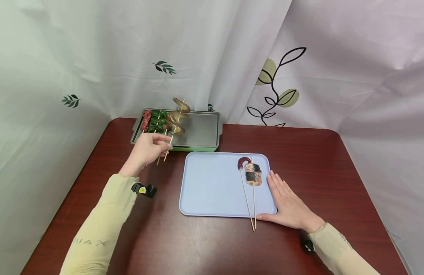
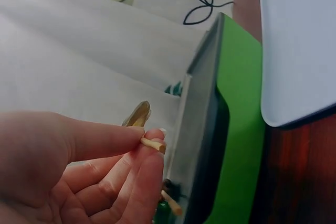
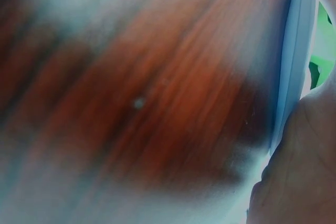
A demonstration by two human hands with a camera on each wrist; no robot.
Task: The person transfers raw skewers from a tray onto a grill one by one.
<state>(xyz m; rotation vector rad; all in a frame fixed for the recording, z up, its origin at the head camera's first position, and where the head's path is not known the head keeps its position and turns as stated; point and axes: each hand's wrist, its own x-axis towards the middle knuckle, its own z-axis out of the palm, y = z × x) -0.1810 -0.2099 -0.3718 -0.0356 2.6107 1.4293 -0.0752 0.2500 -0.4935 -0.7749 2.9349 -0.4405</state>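
Observation:
My left hand pinches the lower end of a wooden skewer threaded with brownish-grey curled pieces, tilted up over the grill plate. In the left wrist view the stick's end pokes out between thumb and fingers. Red-piece and green-piece skewers lie on the plate's left side, partly behind the hand. My right hand rests with straight fingers along the right edge of the light blue tray. On that tray lie a skewer with a dark red curl and one with dark-banded chunks.
The grill has a green base and stands at the table's back left, just behind the tray. White curtains with leaf prints hang behind and beside the dark red wooden table. Both tray skewers' sticks overhang the tray's front edge.

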